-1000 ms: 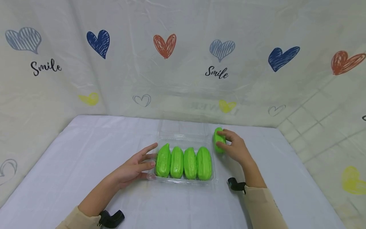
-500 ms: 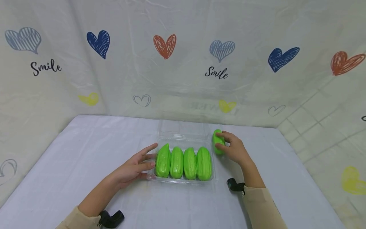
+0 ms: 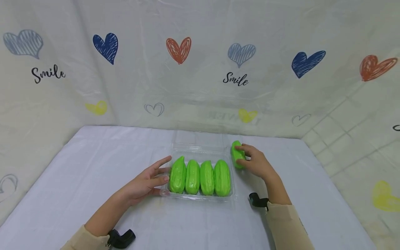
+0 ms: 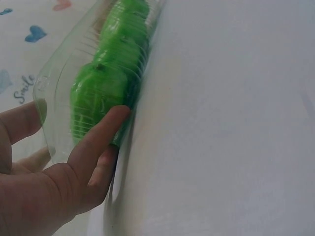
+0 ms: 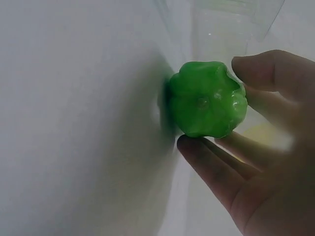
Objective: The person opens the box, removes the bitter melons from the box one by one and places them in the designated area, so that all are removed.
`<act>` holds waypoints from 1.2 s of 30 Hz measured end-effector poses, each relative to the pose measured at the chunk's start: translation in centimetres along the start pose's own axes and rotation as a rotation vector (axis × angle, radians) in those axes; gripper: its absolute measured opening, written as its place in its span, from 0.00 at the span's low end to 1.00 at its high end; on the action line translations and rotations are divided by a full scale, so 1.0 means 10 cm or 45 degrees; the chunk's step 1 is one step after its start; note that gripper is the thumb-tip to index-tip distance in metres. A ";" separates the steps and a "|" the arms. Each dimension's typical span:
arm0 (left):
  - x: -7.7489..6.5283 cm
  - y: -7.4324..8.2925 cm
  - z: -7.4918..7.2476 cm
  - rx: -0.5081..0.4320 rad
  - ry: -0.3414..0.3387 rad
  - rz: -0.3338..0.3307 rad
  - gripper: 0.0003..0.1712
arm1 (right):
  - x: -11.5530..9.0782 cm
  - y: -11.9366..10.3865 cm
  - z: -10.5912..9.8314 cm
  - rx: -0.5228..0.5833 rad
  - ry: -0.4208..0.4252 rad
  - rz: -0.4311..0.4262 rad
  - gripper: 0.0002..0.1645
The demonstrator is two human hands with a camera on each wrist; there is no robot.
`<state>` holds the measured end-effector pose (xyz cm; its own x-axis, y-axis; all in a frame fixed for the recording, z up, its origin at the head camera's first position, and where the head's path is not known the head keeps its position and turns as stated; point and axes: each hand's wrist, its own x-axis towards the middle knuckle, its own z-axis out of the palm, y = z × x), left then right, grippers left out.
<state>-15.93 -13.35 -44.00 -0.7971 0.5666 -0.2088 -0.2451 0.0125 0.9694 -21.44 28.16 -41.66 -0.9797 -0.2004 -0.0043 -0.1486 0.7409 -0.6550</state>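
In the head view, a bright green ribbed gourd is held by my right hand, just right of the clear plastic clamshell box. Thumb and fingers lie on opposite sides of the gourd in the right wrist view, where its blunt end faces the camera close to the tabletop. Several matching gourds lie side by side in the box, whose lid stands raised at the back. My left hand rests its spread, fairly straight fingers against the box's left side; the left wrist view shows fingertips on the wall.
White cloth covers the table. Behind it hangs a pale sheet printed with hearts and "Smile". A dark wrist mount sits on each of my wrists, the left one close over the cloth.
The gourd and my right hand have shifted slightly left and toward me, nearer the box. My left hand keeps its place at the box.
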 end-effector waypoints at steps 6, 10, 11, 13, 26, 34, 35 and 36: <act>-0.01 -0.02 0.01 -0.003 -0.004 -0.002 0.44 | 0.01 0.02 0.03 -0.023 0.012 -0.010 0.34; -0.01 -0.03 0.01 0.000 -0.005 0.000 0.44 | 0.02 0.03 0.04 -0.047 0.037 0.029 0.36; -0.01 -0.03 0.01 0.000 -0.005 -0.001 0.44 | 0.02 0.04 0.04 -0.057 0.047 0.046 0.36; -0.01 -0.03 0.01 0.002 -0.002 -0.002 0.44 | 0.02 0.04 0.05 -0.065 0.069 0.078 0.36; 0.00 -0.01 0.00 0.007 0.003 -0.010 0.44 | -0.02 -0.02 -0.03 -0.075 0.032 0.109 0.36; 0.00 0.00 -0.01 0.006 0.006 -0.005 0.44 | -0.07 -0.21 -0.14 -0.171 -0.021 0.034 0.39; 0.00 0.00 -0.01 0.004 0.006 -0.006 0.44 | -0.07 -0.24 -0.15 -0.178 -0.024 0.025 0.38; 0.00 0.00 -0.01 0.002 0.009 -0.007 0.44 | -0.08 -0.27 -0.16 -0.179 -0.025 0.015 0.38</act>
<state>-15.97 -13.43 -44.04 -0.7995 0.5609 -0.2149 -0.2484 0.0169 0.9685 -20.49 27.35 -38.64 -0.9789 -0.2027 -0.0266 -0.1561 0.8252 -0.5428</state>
